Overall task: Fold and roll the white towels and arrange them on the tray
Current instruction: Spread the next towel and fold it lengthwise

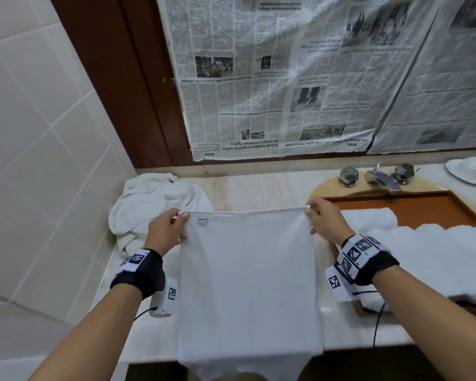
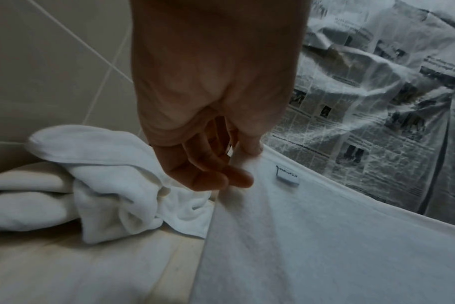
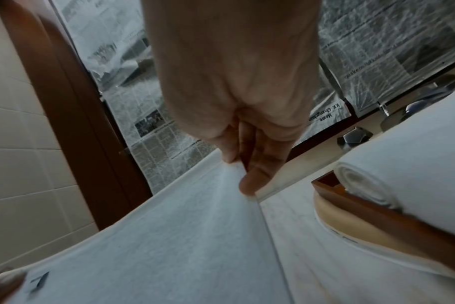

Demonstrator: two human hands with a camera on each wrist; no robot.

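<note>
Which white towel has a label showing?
The towel held up, pinched at its top corners by the left hand and right hand. The crumpled towel and the rolled towels on the tray show none.

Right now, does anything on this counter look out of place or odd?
Newspaper sheets cover the wall behind the counter, hung upside down. A crumpled pile of towels lies at the left. The held towel, pinched by left hand and right hand, hangs straight.
</note>
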